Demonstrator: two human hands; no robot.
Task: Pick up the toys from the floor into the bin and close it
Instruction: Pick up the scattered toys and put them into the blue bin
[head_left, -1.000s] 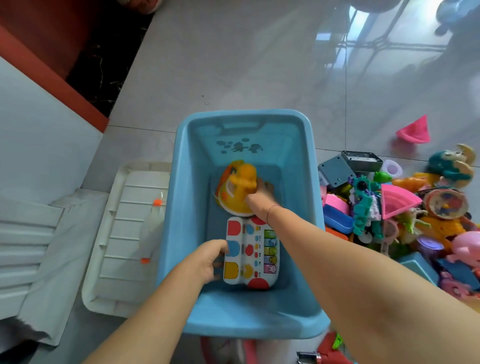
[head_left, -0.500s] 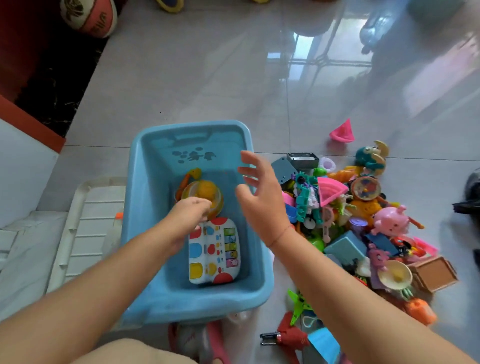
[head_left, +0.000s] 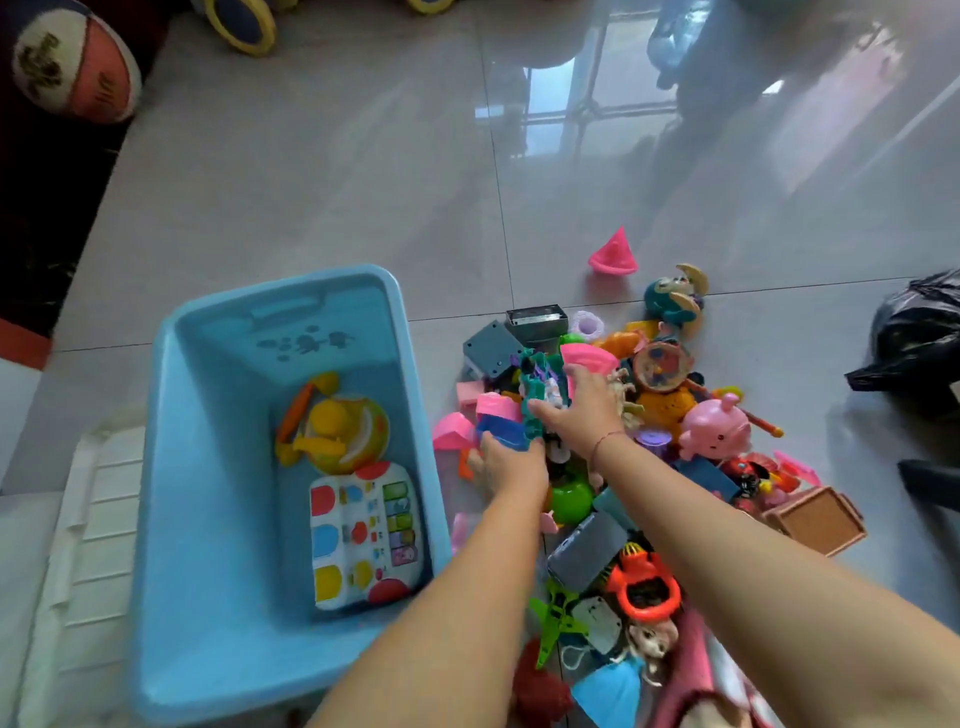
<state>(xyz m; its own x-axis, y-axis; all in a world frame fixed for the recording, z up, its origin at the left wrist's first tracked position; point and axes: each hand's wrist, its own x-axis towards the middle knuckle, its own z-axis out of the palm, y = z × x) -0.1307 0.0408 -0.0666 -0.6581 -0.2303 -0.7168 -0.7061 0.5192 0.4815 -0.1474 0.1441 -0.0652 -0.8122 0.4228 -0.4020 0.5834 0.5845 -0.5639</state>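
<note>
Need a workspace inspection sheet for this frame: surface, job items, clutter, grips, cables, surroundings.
Surface: glossy grey tiled floor with window reflections.
Job's things: blue bin is open and holds a toy keyboard and a yellow toy. White lid lies flat to its left. Toy pile sits on the floor to its right, with a pink cone apart from the pile.
Clutter: black bag at the right edge.
Grips: left hand is on a blue block; right hand is on a teal toy. Closure is unclear for both.
Cables: nothing seen.
Surroundings: ball at top left.
</note>
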